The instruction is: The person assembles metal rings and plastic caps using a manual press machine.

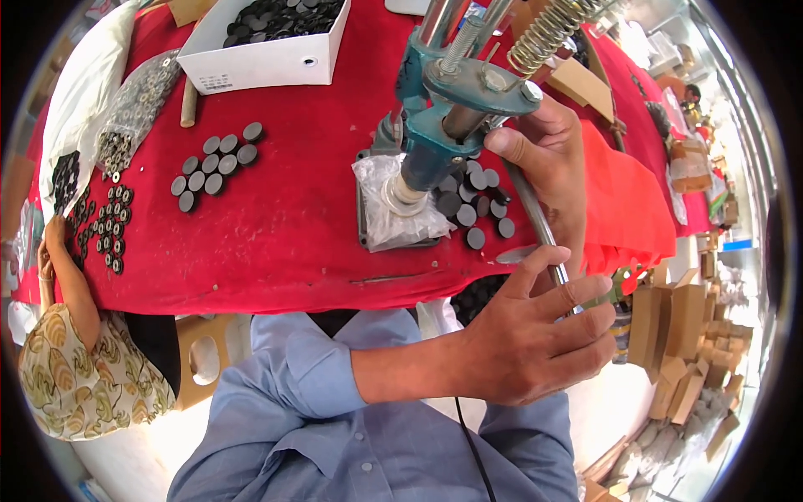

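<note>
A teal hand press [428,138] with a coil spring stands on the red-covered table. A straight metal rod [533,205] slants from its side down towards me. My left hand [535,335] reaches across to the right, its bent fingers around the rod's lower end. My right hand [548,159] is closed at the rod's upper end beside the press, thumb on the near side; its other fingers are partly hidden. Clear plastic [376,213] is wrapped around the press base under the ram. Several dark round discs [475,181] lie right of the base.
More grey discs [213,165] lie left of the press. Behind them stands a white box [268,67] of black discs. Far left, a co-worker's hand [54,238] is near small black rings [113,226] and a bag of metal rings [144,100]. Cardboard boxes [669,322] stand at the right.
</note>
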